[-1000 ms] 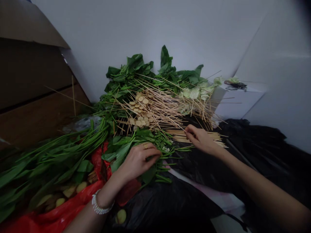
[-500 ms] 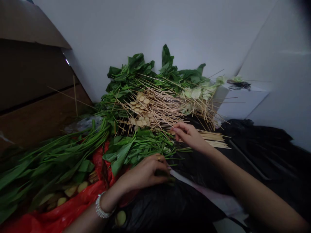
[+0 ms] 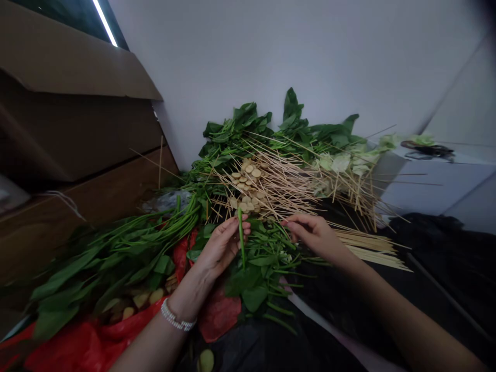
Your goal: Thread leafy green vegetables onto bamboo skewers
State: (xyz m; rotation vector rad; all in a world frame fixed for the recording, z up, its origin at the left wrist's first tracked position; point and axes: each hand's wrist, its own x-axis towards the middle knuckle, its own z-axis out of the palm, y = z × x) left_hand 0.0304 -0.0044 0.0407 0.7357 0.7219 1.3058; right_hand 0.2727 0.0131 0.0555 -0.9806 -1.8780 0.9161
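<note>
My left hand (image 3: 222, 245), with a beaded bracelet at the wrist, pinches a green vegetable stem (image 3: 242, 238) that stands almost upright between thumb and fingers. Broad leaves (image 3: 251, 289) show just below it; whether they belong to this stem is unclear. To the right, my right hand (image 3: 310, 232) has thumb and fingertips pressed together, and I cannot make out what is in them. It hovers by a heap of cut greens (image 3: 267, 243). Just behind both hands lie bamboo skewers threaded with pale round slices (image 3: 250, 175).
Leafy skewers (image 3: 248, 121) lean against the wall, with pale leaf skewers (image 3: 341, 163) to their right. Loose bamboo skewers (image 3: 372, 248) lie on black plastic (image 3: 329, 310). Long-stemmed greens (image 3: 116, 263) and a red bag (image 3: 96, 338) are at left, beside a cardboard box (image 3: 77, 129).
My left hand has risen from the black plastic and now holds a green stem up. My right hand stays pinched near the greens. The camera view has shifted left.
</note>
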